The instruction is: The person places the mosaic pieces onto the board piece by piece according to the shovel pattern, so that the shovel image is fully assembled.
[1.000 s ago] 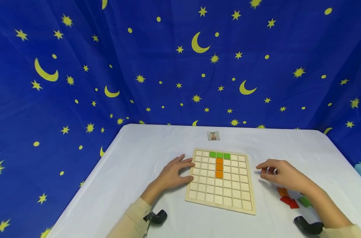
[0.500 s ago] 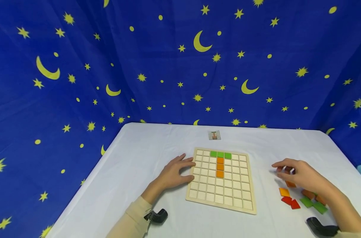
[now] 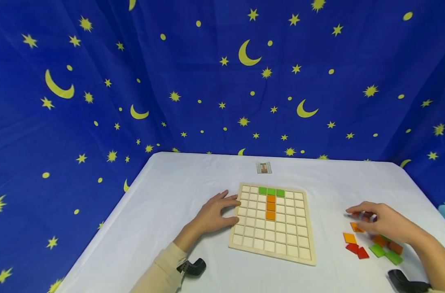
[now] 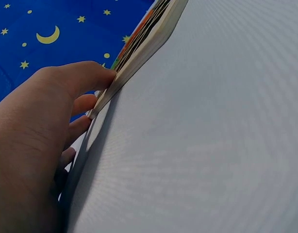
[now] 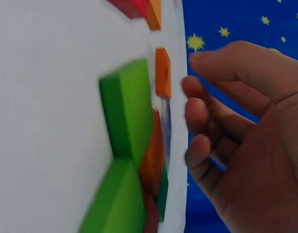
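The left hand [image 3: 216,213] rests at the left edge of a wooden grid board [image 3: 285,257], thumb and fingertips touching the rim; the left wrist view shows this hand [image 4: 47,121] against the board's side [image 4: 154,46]. On the grid lie three green squares [image 3: 271,191] in the top row and three orange squares [image 3: 270,207] in a column below. The right hand [image 3: 389,221] hovers over loose tiles, fingers loosely bent. In the right wrist view nothing shows between that hand's [image 5: 251,102] thumb and fingers; an orange tile [image 5: 162,73] and green tiles [image 5: 127,111] lie beside it.
A small printed grid card [image 3: 264,168] lies behind the board. Right of the board, red tiles [image 3: 362,253], orange tiles [image 3: 349,238], green tiles [image 3: 393,257] and brownish tiles [image 3: 395,247] lie on the white table [image 3: 193,175]. A blue star-patterned curtain [image 3: 207,81] surrounds the back and sides.
The right hand has moved rightward, away from the board and over the loose tiles, uncovering several of them. The left hand has stayed at the board's edge.
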A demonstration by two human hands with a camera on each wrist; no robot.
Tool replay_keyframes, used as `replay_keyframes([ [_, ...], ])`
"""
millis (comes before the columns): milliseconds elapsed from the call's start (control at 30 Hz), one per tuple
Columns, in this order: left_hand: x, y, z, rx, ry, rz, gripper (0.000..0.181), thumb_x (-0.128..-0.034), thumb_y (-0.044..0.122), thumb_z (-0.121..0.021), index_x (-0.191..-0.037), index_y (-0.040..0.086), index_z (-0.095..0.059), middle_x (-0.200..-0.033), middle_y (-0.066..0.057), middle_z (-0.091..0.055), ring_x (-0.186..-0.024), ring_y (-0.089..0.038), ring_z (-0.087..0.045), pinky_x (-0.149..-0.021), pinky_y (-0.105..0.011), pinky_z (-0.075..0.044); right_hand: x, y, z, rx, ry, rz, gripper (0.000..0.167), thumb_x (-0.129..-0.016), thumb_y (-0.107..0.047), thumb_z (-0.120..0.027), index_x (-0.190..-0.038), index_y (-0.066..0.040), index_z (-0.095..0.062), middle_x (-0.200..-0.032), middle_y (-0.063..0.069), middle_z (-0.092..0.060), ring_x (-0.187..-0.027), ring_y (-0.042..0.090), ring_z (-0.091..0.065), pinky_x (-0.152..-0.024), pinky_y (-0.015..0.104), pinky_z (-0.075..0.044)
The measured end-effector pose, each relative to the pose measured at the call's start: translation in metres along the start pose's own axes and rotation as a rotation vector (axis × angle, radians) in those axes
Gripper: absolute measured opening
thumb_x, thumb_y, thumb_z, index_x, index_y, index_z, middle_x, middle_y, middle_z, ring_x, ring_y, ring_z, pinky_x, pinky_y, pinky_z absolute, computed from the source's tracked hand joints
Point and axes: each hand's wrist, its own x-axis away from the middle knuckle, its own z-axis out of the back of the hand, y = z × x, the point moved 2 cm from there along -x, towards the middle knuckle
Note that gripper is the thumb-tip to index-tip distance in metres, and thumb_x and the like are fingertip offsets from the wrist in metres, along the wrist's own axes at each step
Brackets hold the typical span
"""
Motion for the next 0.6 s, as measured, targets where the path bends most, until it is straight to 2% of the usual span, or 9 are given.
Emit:
replay_keyframes([
  [167,0.003,-0.001,0.000,-0.001,0.005,-0.003,0.053,-0.0829,0.057,-0.064,-0.130,0.032,-0.061,-0.144,0.018,-0.043,-0.142,-0.017,-0.021,-0.110,-0.049,-0.024,0.002,0.007,0.001,-0.018,-0.038,-0.009,0.039,-0.083,-0.022,-0.074,-0.119,-0.009,-0.066,-0.091,0.002,-0.057,-0.074,0.012,-0.050,-0.060,0.024,-0.045],
  [367,0.003,-0.002,-0.001,-0.002,-0.005,0.010,0.054,-0.0831,0.058,-0.064,-0.131,0.032,-0.060,-0.144,0.018,-0.042,-0.142,-0.016,-0.020,-0.111,-0.048,-0.024,0.002,0.012,-0.001,-0.020,-0.086,-0.046,0.044,-0.080,-0.023,-0.077,-0.120,-0.009,-0.065,-0.094,0.003,-0.056,-0.078,0.015,-0.047,-0.059,0.025,-0.042],
  [600,0.002,-0.002,-0.001,-0.003,-0.006,0.012,0.055,-0.0827,0.060,-0.063,-0.131,0.033,-0.060,-0.144,0.019,-0.041,-0.142,-0.014,-0.019,-0.111,-0.049,-0.024,0.003,0.016,-0.002,0.011,-0.095,-0.063,0.039,-0.080,-0.024,-0.077,-0.115,-0.012,-0.068,-0.095,0.002,-0.056,-0.079,0.017,-0.046,-0.060,0.025,-0.040],
])
